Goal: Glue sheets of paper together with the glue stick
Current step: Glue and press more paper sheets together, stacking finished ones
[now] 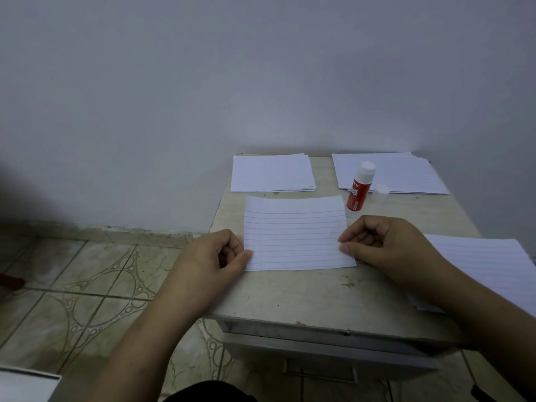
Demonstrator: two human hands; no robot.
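Glue stick (359,189) upright, uncapped, on desk (304,291) just beyond my right hand (385,245), nearer that hand than left hand (214,253). Both grips pinch side edges of lined sheet (295,233), flat, long axis left-right. I judge right hand reaches forward for it.

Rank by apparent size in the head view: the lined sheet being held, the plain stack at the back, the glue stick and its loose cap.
1. lined sheet
2. plain stack, which lies farther back, so the true order of these two is unsure
3. glue stick
4. cap
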